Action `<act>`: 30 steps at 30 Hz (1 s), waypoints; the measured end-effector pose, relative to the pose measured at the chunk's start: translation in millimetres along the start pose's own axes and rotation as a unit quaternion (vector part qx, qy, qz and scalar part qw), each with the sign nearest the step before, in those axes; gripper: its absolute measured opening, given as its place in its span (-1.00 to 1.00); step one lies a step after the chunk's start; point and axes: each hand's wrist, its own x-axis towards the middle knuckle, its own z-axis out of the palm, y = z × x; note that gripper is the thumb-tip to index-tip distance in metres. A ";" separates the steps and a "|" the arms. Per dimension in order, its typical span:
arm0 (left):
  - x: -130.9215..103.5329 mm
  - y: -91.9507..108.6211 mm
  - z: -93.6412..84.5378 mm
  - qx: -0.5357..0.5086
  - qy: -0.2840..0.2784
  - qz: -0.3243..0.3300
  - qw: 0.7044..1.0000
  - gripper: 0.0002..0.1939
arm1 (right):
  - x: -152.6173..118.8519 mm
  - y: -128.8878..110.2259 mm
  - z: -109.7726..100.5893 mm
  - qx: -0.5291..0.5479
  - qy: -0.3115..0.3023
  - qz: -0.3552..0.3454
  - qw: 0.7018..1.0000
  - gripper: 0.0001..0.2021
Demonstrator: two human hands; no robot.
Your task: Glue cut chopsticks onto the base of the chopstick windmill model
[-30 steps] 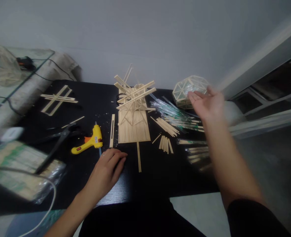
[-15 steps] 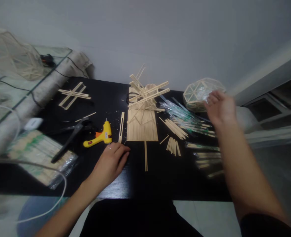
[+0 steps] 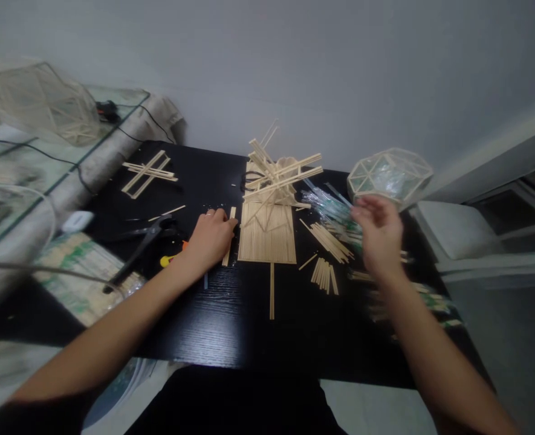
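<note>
My left hand (image 3: 213,237) rests at the left of the woven-looking stick panel (image 3: 267,232), its fingertips at a narrow slotted wooden strip (image 3: 227,257). Whether it grips the strip cannot be made out. Under this hand and wrist the yellow glue gun (image 3: 165,261) is mostly hidden. My right hand (image 3: 378,232) is raised over the right side, in front of the plastic-wrapped sticks, its fingers curled and blurred; nothing can be made out in them. Crossed sticks (image 3: 285,175) stand at the panel's far end, and two sticks (image 3: 272,290) extend from its near edge.
Short sticks (image 3: 324,275) and longer ones (image 3: 328,241) lie right of the panel. A faceted frame (image 3: 389,175) stands at the back right. Black pliers (image 3: 144,244), crossed sticks (image 3: 152,173) and a stick pack (image 3: 83,278) are at the left, with a cable (image 3: 45,269).
My left hand has moved up and forward onto the strip, covering most of the glue gun. My right hand has come down and left, away from the faceted frame. The view has shifted slightly.
</note>
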 end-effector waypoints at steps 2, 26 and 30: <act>6.7 0.0 3.5 0.005 -0.003 0.003 1.000 -0.80 | -19.9 -0.4 2.6 -0.005 -0.074 0.027 0.997 -0.64; -32.7 37.5 -35.5 -0.225 0.028 0.097 0.969 -0.89 | -108.2 -9.1 31.1 0.080 -0.353 0.234 0.902 -0.69; -54.5 70.5 -36.3 -0.296 0.054 0.194 0.934 -0.92 | -122.9 -10.3 36.7 0.134 -0.368 0.298 0.871 -0.62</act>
